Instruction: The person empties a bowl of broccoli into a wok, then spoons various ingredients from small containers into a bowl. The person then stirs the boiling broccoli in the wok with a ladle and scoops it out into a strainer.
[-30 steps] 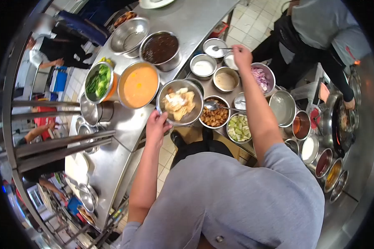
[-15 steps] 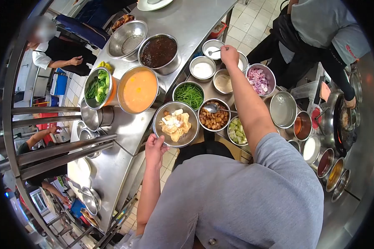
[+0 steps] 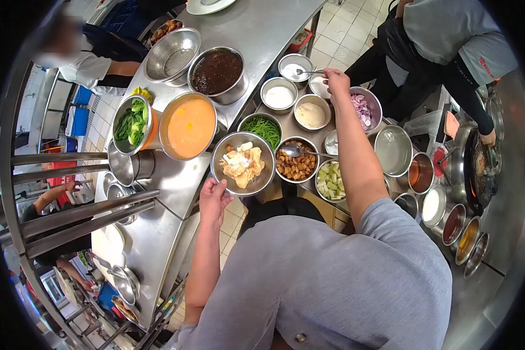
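My left hand (image 3: 214,201) pinches the near rim of a metal bowl (image 3: 262,185), which holds pale yellowish pieces topped with white (image 3: 241,166). My right hand (image 3: 336,83) is closed on the handle of a small spoon (image 3: 307,72), whose head is over a bowl of white powder (image 3: 293,68). Beside it stand another white-filled bowl (image 3: 279,94) and a bowl of beige powder (image 3: 311,112). Behind the held bowl are chopped greens (image 3: 263,129). To its right, browned cubes (image 3: 296,164) have a larger spoon (image 3: 292,151) lying in them.
On the left counter (image 3: 268,26) stand a pot of orange liquid (image 3: 187,126), a pot of dark sauce (image 3: 217,70) and leafy greens (image 3: 132,124). Sliced onion (image 3: 360,111) and pale green cubes (image 3: 331,181) are at right. A co-worker's hand (image 3: 489,138) is at a wok (image 3: 474,169).
The held bowl has moved left and nearer to me, uncovering the chopped greens. My right hand went left, then back right with the small spoon. A person at far left has moved closer.
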The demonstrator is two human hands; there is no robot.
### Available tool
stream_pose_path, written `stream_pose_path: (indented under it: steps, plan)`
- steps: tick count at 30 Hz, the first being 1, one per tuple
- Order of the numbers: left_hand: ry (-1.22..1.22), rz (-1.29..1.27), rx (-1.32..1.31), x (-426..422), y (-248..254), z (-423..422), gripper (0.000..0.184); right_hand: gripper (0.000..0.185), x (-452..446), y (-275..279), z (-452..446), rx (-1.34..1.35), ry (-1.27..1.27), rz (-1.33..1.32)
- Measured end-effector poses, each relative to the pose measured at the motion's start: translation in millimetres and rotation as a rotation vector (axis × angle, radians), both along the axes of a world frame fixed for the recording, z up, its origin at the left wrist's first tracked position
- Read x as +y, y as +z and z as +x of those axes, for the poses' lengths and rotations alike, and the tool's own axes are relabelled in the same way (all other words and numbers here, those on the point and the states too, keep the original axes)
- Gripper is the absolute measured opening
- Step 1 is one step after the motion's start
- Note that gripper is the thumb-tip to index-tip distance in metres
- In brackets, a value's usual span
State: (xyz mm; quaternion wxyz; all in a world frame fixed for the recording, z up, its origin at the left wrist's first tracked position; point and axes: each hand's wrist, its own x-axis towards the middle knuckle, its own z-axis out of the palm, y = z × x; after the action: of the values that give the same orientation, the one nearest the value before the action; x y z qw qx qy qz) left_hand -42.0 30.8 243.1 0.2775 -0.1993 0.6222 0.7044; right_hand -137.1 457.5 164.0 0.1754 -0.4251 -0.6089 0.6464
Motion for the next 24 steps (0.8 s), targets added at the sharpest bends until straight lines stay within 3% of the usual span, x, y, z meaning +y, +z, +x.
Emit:
stream_pose_path:
  steps: [7, 15, 19, 24]
  plan:
    - [-0.030, 0.040, -0.012, 16, -3, -14, 0.013, 0.015, 7, 0, 16, 0.089, -0.058, -0.276]
    - [-0.100, -0.044, 0.024, 43, -6, -47, 0.012, 0.020, -17, 65, 55, 0.181, 0.166, -0.031]
    - [-0.133, 0.006, 0.068, 60, -8, -65, 0.013, 0.019, -34, 84, 91, 0.409, 0.152, -0.422]
    - [-0.066, 0.221, 0.004, 69, -4, -61, 0.011, 0.020, -34, 53, 120, 0.204, 0.071, -0.178]
